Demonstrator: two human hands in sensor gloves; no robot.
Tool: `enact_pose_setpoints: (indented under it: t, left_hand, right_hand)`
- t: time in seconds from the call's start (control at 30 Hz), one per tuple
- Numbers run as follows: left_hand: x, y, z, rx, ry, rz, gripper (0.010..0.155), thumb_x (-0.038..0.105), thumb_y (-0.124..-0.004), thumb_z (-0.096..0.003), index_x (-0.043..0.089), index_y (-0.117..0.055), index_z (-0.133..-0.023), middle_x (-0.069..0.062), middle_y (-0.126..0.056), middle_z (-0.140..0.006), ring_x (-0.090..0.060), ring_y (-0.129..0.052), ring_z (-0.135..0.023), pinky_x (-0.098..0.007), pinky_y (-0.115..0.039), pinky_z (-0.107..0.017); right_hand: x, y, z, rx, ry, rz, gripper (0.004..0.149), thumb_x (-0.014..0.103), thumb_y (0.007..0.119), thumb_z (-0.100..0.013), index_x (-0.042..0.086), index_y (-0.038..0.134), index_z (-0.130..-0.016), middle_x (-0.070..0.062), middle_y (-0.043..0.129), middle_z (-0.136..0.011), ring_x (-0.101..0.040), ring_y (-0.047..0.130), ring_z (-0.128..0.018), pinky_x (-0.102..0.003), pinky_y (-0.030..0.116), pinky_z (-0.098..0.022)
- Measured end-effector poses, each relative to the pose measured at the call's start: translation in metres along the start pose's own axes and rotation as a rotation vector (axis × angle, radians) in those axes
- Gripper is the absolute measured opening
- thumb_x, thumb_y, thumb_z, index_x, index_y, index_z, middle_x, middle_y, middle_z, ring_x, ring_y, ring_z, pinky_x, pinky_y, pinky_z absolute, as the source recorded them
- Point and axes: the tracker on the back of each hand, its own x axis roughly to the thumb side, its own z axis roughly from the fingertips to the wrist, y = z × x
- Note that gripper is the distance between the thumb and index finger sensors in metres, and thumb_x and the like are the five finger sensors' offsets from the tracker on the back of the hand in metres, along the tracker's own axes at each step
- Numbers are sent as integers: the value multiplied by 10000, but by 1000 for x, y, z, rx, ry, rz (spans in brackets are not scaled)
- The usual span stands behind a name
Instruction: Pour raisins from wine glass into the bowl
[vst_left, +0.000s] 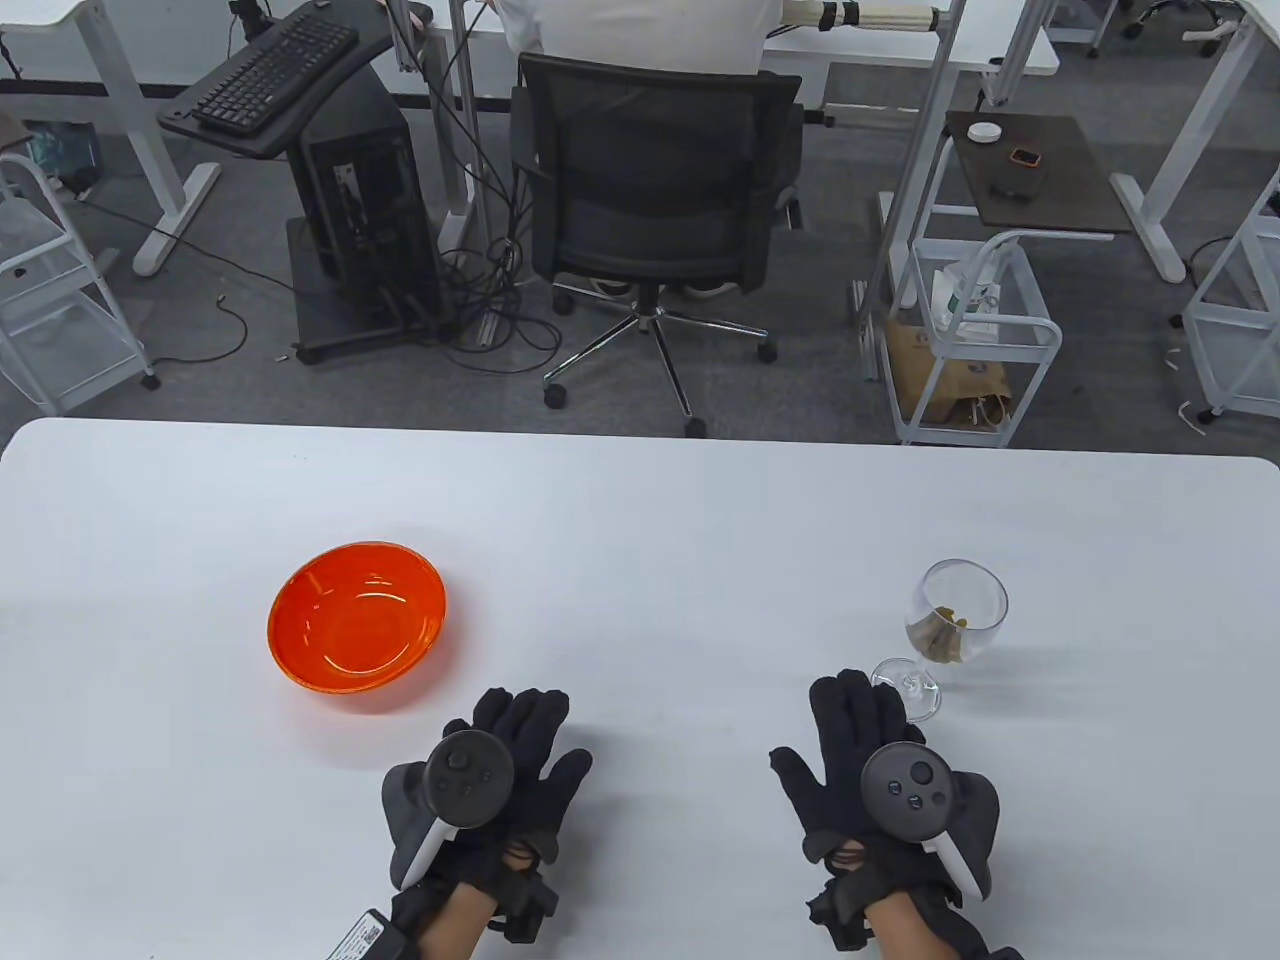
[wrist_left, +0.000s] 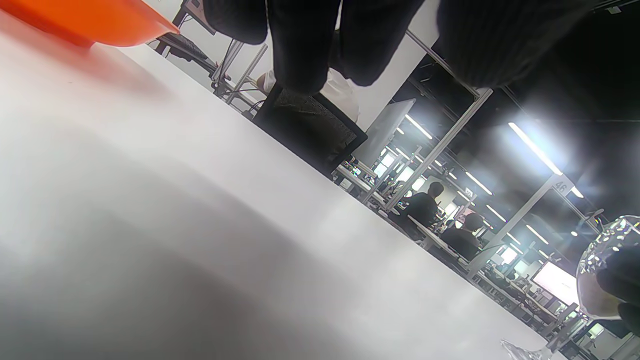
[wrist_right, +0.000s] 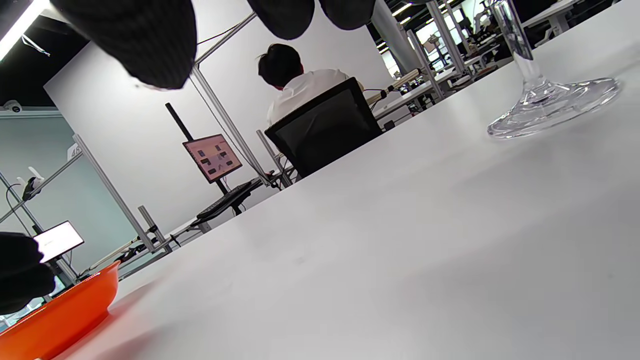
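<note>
A clear wine glass (vst_left: 950, 625) with raisins in its bowl stands upright on the white table at the right. Its foot shows in the right wrist view (wrist_right: 552, 105) and its bowl at the edge of the left wrist view (wrist_left: 602, 270). An orange bowl (vst_left: 356, 626) sits empty at the left; it also shows in the left wrist view (wrist_left: 90, 22) and the right wrist view (wrist_right: 60, 315). My left hand (vst_left: 520, 745) rests flat on the table, below and right of the bowl, holding nothing. My right hand (vst_left: 855, 735) rests flat with fingers spread, its fingertips just left of the glass foot, holding nothing.
The white table (vst_left: 640, 520) stretches wide between bowl and glass. Beyond its far edge stand a black office chair (vst_left: 655, 215) with a seated person, a computer stand (vst_left: 340, 200) and white carts (vst_left: 975, 340).
</note>
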Motion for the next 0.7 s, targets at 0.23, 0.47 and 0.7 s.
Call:
enact_pose_setpoints:
  t: [0.23, 0.47, 0.7]
  left_hand:
    - [-3, 1, 0, 11, -5, 21, 687, 572, -794, -406, 308, -696, -1033, -44, -768, -1121, -363, -577, -1092, -631, -348, -755]
    - [-6, 3, -1, 22, 11, 54, 681, 569, -798, -407, 308, -701, -1029, -39, -779, -1115, -359, -591, -1088, -630, -357, -755]
    - [-8, 4, -1, 34, 25, 73, 681, 562, -813, -405, 302, -708, -1025, -40, -793, -1104, -356, -613, -1081, -629, -365, -753]
  right_hand:
    - [-13, -10, -1, -40, 50, -21, 759, 500, 768, -529, 120, 427, -1091, -226, 339, -1182, -604, 253, -1032, -734, 222, -715]
    - [-29, -17, -3, -79, 145, -55, 707, 497, 773, -529, 103, 532, -1064, -245, 469, -1153, -599, 406, -1019, -726, 320, -719]
    - [-46, -25, -3, -138, 228, -18, 652, 499, 782, -524, 84, 650, -1009, -255, 624, -1094, -598, 570, -965, -723, 414, -704]
